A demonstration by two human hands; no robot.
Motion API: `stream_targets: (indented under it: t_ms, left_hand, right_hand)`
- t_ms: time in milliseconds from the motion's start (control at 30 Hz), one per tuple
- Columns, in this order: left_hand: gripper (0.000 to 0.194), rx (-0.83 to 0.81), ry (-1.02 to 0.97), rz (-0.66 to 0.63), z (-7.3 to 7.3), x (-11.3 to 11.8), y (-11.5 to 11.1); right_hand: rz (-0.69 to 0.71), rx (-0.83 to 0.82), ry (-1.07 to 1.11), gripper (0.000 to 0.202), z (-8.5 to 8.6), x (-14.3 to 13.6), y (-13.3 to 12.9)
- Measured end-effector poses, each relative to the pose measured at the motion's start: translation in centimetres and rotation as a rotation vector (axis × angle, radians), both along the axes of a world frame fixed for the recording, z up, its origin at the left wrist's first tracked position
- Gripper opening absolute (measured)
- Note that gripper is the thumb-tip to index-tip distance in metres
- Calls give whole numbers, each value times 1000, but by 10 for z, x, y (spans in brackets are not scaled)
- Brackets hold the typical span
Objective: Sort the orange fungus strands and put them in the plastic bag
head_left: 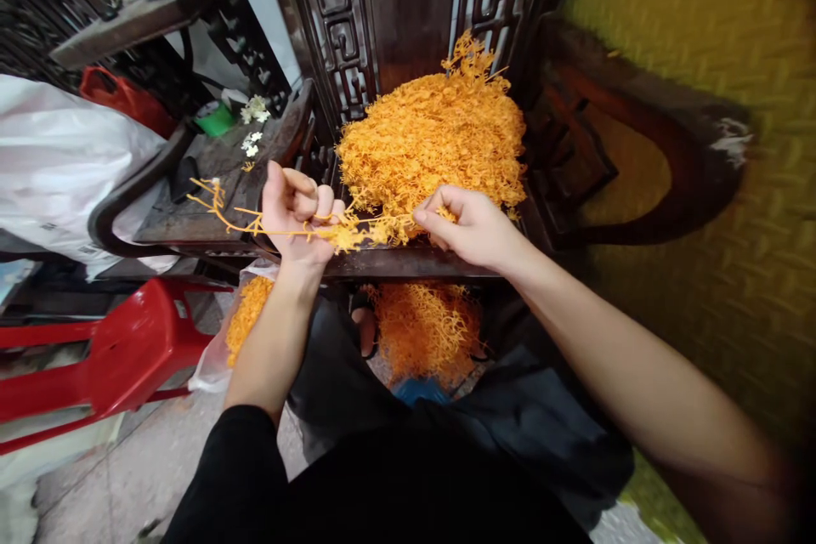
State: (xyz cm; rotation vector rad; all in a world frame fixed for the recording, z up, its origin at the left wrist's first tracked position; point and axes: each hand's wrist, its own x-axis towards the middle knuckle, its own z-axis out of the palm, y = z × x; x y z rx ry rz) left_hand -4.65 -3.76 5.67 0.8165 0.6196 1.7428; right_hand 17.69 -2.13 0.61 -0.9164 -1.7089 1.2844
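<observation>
An orange plastic-looking sprig strand (348, 236), thin and branching, stretches between my hands over the front edge of the dark wooden chair. My left hand (298, 212), palm up with curled fingers, grips it, and bare orange stems stick out to the left. At the strand's other end, my right hand (468, 225) pinches it between thumb and forefinger; small orange bits show by those fingers. Just behind my hands, a large heap of orange sprigs (433, 140) covers the chair seat and leans toward the carved backrest (414, 25).
Between my legs, more orange sprigs (427, 327) fill a blue container (421, 391). A plastic bag of orange pieces (248, 314) stands beside a red plastic stool (131, 348). On the left chair lie green tape (215, 119) and white flower pieces (252, 143). A curved armrest (694, 153) bounds the right.
</observation>
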Motion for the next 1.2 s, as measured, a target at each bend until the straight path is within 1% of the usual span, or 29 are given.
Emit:
stream_targets:
  t_ms: [67, 100, 167, 200, 233, 267, 300, 367, 433, 500, 567, 633, 700, 767, 833, 867, 900, 933, 1000, 1033, 1100, 1167, 1200]
  left_hand:
    - [63, 9, -55, 92, 4, -6, 2]
    - [63, 16, -93, 153, 6, -12, 3]
    - [64, 15, -176, 266, 9, -28, 8]
    - [65, 3, -213, 300, 8, -36, 11]
    - [66, -20, -238, 307, 8, -43, 14]
    - [66, -49, -246, 293, 6, -48, 16]
    - [65, -77, -238, 268, 5, -51, 18]
    - [62, -114, -195, 229, 3, -50, 18]
    - [62, -126, -155, 213, 3, -41, 16]
    - [65, -118, -163, 191, 5, -29, 12]
    - [69, -92, -187, 137, 6, -18, 10]
    - [70, -82, -192, 113, 8, -12, 10]
    - [69, -86, -190, 174, 10, -16, 14]
    - [67, -72, -215, 339, 13, -30, 20]
    - [65, -25, -242, 530, 15, -50, 26]
    - [65, -5, -237, 603, 15, -60, 28]
    - [66, -2, -219, 639, 15, -67, 28]
    - [66, -12, -197, 637, 13, -71, 27]
    - [67, -60, -151, 533, 9, -69, 24]
    - [67, -75, -141, 464, 7, -65, 21]
    - [66, -49, -118, 338, 4, -52, 15]
    - [65, 5, -65, 250, 4, -39, 10]
    - [64, 30, -41, 217, 4, -33, 8]
  right_hand:
    - [-99, 93, -17, 34, -2, 6, 8]
    - [-150, 96, 0, 32, -2, 11, 13]
    - [-271, 33, 85, 33, -1, 23, 20]
    - [-316, -15, 142, 35, 0, 28, 22]
    - [-332, -68, 195, 37, 1, 31, 23]
    - [-314, -125, 238, 39, 2, 33, 21]
    - [-259, -192, 271, 40, 2, 32, 18]
    - [-68, -335, 299, 38, 3, 23, 9]
    - [134, -440, 302, 41, 2, 8, -2]
    - [287, -511, 289, 51, 1, -8, -10]
    - [375, -540, 263, 56, 0, -21, -16]
    - [403, -481, 191, 49, 0, -29, -19]
    - [395, -350, 68, 40, 0, -32, -20]
    - [412, -249, -59, 38, -1, -29, -22]
    - [458, -234, -144, 37, -3, -25, -24]
    - [488, -251, -163, 37, -5, -23, -24]
    - [522, -279, -169, 35, -6, -21, -24]
    - [551, -309, -163, 34, -8, -20, -23]
    - [562, -350, -109, 29, -9, -20, -21]
    - [537, -357, -68, 30, -10, -21, -20]
    - [452, -362, 16, 37, -11, -25, -19]
    - [397, -385, 86, 43, -13, -30, -20]
    - [391, -399, 116, 45, -14, -33, -21]
